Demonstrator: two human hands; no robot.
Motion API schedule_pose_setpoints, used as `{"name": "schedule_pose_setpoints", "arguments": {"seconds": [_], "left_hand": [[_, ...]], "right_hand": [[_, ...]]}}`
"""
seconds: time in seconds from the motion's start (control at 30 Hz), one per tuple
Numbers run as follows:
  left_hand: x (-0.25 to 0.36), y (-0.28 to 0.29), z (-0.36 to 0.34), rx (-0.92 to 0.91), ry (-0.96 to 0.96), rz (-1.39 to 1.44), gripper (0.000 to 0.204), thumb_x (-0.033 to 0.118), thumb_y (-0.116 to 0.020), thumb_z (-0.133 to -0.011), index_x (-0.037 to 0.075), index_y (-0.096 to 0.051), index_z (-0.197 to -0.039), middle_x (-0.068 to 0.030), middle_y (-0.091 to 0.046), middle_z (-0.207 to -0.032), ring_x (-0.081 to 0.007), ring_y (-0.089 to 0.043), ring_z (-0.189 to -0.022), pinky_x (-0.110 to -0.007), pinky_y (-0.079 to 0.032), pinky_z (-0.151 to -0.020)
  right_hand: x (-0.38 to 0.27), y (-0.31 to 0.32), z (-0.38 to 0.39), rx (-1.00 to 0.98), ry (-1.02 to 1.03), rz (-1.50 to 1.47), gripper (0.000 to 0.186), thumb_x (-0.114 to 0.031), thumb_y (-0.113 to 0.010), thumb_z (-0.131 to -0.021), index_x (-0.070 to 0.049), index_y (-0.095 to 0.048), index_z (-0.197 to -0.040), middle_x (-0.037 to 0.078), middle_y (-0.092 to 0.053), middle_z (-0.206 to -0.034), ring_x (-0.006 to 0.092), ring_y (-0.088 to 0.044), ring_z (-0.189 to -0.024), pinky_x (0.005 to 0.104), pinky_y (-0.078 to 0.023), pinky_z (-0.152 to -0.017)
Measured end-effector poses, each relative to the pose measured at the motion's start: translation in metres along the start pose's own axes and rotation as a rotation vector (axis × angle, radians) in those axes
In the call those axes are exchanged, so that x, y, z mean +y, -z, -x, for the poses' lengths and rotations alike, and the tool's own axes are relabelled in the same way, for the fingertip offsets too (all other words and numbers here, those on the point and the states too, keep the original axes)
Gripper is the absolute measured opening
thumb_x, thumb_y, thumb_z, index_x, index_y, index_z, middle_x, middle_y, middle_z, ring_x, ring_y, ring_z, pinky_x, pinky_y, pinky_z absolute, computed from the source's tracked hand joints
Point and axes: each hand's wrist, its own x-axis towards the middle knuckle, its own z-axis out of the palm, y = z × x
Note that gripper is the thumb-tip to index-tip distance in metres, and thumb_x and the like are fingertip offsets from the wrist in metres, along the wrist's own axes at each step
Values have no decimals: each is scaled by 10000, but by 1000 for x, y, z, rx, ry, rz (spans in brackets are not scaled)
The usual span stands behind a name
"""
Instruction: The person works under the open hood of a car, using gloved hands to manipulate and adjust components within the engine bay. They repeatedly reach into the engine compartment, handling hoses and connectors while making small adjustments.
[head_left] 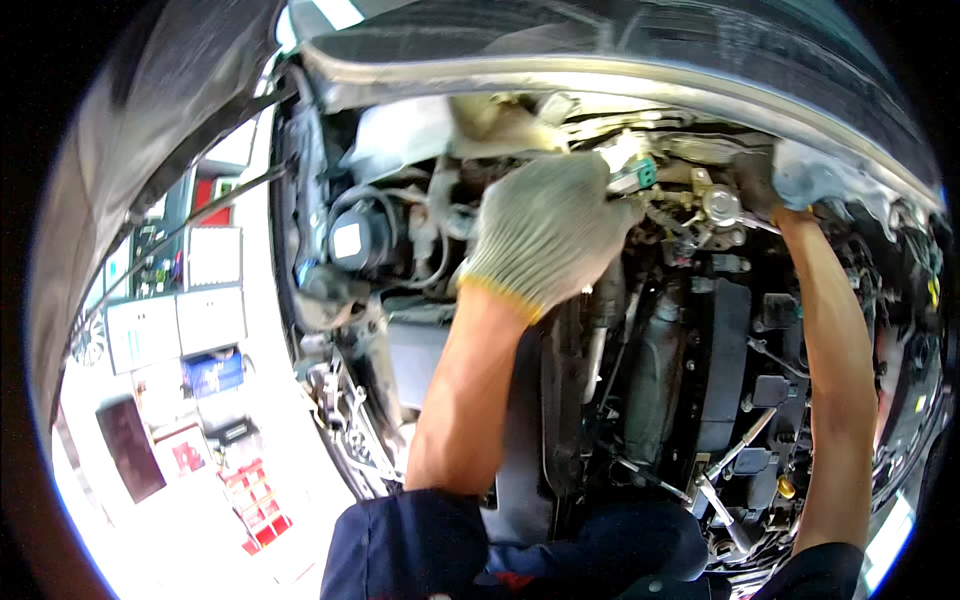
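Observation:
My left hand (550, 228), in a pale knitted glove with a yellow cuff, reaches to the back of a car's engine bay. Its fingers close around a small white-and-green thing (634, 177) whose kind I cannot make out, beside a bright glow. To the right, my right hand (762, 186) is in a darkened glove and reaches down among the parts by the rear wall. Its fingers are hidden. Between both hands sits a round silver metal part (721, 207) with a bracket and hoses around it.
Long-handled metal tools (742, 440) lie across the engine's near right part. Several wrenches (355, 425) rest along the left fender edge. A black round reservoir (362, 238) stands left of my left hand. The raised hood (620, 45) spans overhead; a red rack (258, 505) stands beyond the car.

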Motion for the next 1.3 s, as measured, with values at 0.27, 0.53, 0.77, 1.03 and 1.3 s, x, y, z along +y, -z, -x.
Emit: {"name": "schedule_pose_setpoints", "arguments": {"seconds": [0.27,0.53,0.77,1.03,1.3], "left_hand": [[-83,-4,82,346,463,262,258,288,-648,-973,48,-718,-1033,-131,-707,-1016,-307,-695,-895,-397,-535,-800],[-77,-16,60,576,749,537,369,343,-530,-1054,3,-671,-1073,-111,-684,-834,-213,-614,-752,-363,-476,-722],[-72,-15,55,422,949,1366,355,372,-631,-1015,24,-694,-1044,14,-629,-781,-78,-534,-638,-247,-422,-565],[-61,-11,57,549,736,1200,424,416,-625,-1016,0,-691,-1068,-33,-687,-861,-97,-625,-679,-247,-496,-561],[-80,-24,68,247,505,508,333,325,-562,-1043,88,-655,-1257,-157,-723,-1026,-283,-701,-964,-398,-542,-803]], "right_hand": [[-11,-1,-7,-27,53,25,355,-264,-528,-1005,-83,-612,-1299,119,-659,-1292,252,-646,-1163,362,-515,-1025],[2,-3,-5,-43,71,33,349,-259,-546,-987,-85,-626,-1279,131,-662,-1276,274,-644,-1157,379,-513,-1017],[1,-3,-6,-38,92,66,344,-254,-562,-971,-86,-637,-1261,141,-665,-1263,294,-642,-1152,393,-512,-1010],[-5,-2,-4,-18,105,77,338,-248,-580,-952,-88,-651,-1241,153,-668,-1247,316,-639,-1146,410,-509,-1003],[-10,2,-3,-18,137,89,332,-242,-598,-933,-90,-664,-1221,165,-671,-1232,338,-637,-1141,427,-507,-995]]}}
